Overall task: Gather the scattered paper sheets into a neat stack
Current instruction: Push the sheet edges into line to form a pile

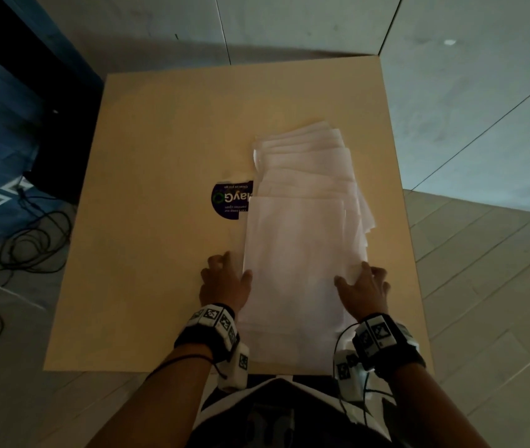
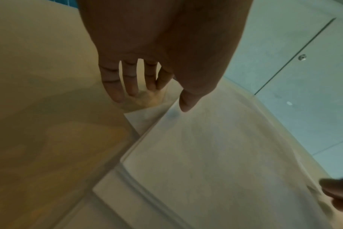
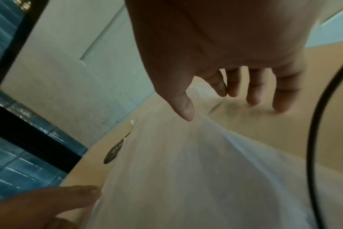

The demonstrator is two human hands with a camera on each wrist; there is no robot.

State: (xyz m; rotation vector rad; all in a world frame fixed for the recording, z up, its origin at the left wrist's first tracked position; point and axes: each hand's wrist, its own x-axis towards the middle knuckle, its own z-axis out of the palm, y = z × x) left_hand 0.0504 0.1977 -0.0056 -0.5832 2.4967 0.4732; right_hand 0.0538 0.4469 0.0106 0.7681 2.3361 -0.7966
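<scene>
Squaring the sheets between two hands at the near half of the table.

The left hand and right hand flank the pile, fingers spread and loose, thumbs on top, neither gripping. Far sheets fan out rightward and partly cover a dark sticker. To do this well, I judge, press both long edges inward evenly with flat fingers, then draw the fanned far ends back; uneven pressure would likely buckle the top sheet.
</scene>
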